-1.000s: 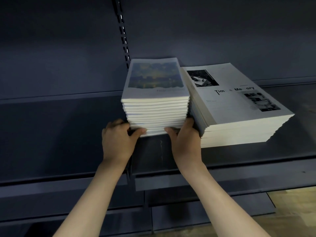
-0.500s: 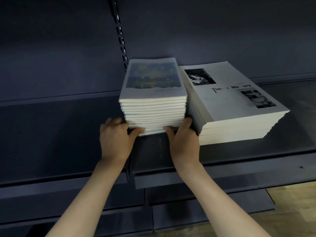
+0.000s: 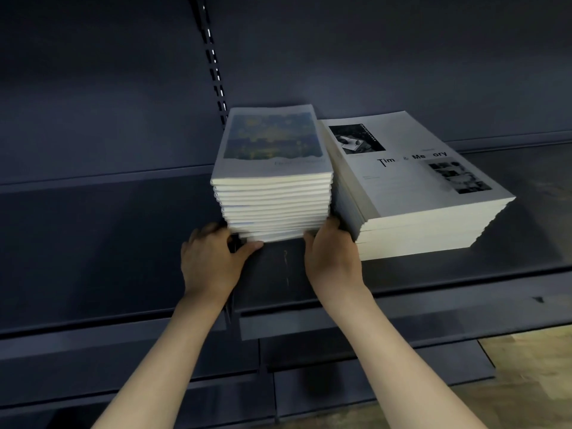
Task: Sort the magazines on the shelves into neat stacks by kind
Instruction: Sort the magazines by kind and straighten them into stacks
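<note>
Two stacks of magazines stand side by side on a dark shelf [image 3: 108,230]. The left stack [image 3: 272,193] has a blue and yellow painted cover and holds several copies. The right stack [image 3: 427,209] is wider, white, with black photos and a title on its cover. My left hand [image 3: 210,261] grips the bottom left corner of the painted-cover stack, thumb against its front edge. My right hand [image 3: 332,258] grips the bottom right corner of the same stack, its fingers tucked into the gap between the two stacks.
A slotted upright [image 3: 213,66] runs up the dark back panel behind the stacks. Lower shelves [image 3: 340,323] jut out beneath my arms. Wooden floor [image 3: 532,366] shows at the bottom right.
Both hands stay at the bottom corners of the painted-cover stack. The stack and hands have shifted slightly left and up in view; little else differs.
</note>
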{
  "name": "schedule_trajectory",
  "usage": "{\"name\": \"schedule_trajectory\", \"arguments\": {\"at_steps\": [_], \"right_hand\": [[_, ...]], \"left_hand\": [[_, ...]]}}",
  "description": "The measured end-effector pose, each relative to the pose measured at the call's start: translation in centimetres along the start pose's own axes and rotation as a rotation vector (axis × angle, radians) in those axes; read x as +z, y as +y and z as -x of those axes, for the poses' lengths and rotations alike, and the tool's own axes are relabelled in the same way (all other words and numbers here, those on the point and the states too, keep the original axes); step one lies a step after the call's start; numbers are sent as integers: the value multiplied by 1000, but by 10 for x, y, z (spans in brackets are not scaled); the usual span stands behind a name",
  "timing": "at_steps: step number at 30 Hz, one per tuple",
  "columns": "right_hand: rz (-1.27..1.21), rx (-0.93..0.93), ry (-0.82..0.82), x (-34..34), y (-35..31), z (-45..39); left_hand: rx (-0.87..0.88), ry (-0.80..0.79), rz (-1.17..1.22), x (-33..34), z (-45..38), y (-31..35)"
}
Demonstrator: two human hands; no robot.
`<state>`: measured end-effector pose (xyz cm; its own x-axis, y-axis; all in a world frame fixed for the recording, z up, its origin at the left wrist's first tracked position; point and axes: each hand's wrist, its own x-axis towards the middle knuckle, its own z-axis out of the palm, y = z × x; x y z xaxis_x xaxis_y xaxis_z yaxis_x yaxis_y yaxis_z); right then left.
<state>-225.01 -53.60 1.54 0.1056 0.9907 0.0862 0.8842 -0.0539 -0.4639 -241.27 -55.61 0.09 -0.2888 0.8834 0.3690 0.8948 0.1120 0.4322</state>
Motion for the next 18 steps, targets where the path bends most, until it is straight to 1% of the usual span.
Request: {"name": "schedule_trajectory", "arguments": {"at_steps": [2,4,7,11,15,18], "right_hand": [[-29,11,-20,0,1,0],[-32,17,-30,-1,2,1],[-13,21,-53,-1,2,0],[-69,15,-36,-4,2,4],[-75,-21,-13,-7,2,15],[-100,1,-30,-8,3,18]], "left_hand": [[2,12,35,1,0,-1],[15,30,22,2,2,0],[43,68,-40,2,3,2],[81,98,-155,4,2,2],[80,96,-157,4,3,3],[105,92,-144,3,3,3]]}}
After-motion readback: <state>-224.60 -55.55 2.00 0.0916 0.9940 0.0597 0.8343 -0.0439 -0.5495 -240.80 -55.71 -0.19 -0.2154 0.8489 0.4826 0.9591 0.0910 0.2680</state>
